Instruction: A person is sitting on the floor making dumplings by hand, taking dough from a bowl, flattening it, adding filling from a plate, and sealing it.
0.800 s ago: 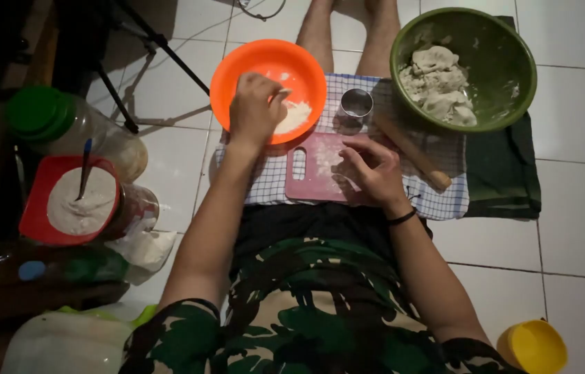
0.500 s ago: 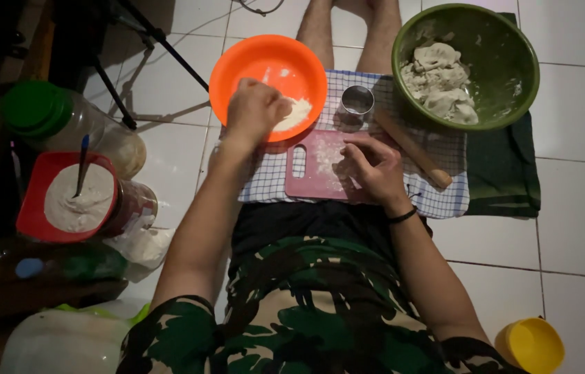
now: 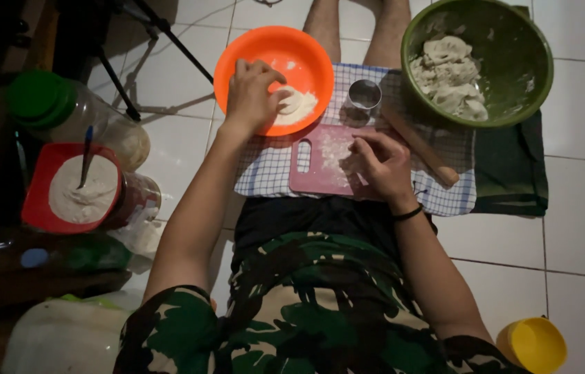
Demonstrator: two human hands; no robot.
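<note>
Head view, the only 1 marked now. The left hand (image 3: 254, 93) is laid inside the orange bowl (image 3: 237, 59), fingers curled down and pinched onto a flat white dough piece (image 3: 298, 105) resting on the bowl floor near the right wall. Contact is seen; a full grasp cannot be told, the fingertips being hidden by the knuckles. The right hand (image 3: 379, 166) is set on the pink cutting board (image 3: 310, 170), fingers bent and loosely closed over a small floury patch; whether a bit of dough is held under them cannot be told.

The board lies flat on a checked cloth (image 3: 265, 173) over the person's lap. Its long axis runs left-right across the frame, the handle slot pointing to the frame's left. A wooden rolling pin (image 3: 420, 145) is laid diagonally, upper-left to lower-right, just beside the right hand. A small metal cup (image 3: 364, 93) stands between the 2 bowls. The green bowl (image 3: 531, 48) holds torn dough lumps.

Risks, as judged: the orange bowl sits partly off the cloth and could be tipped by downward wrist pressure on its near rim. The thin dough piece could be torn if lifted by 1 edge. The pin could be rolled off the lap by a nudge from the right hand. The open red-rimmed flour tub (image 3: 74, 187) with a spoon stands near the left elbow and could be knocked.
</note>
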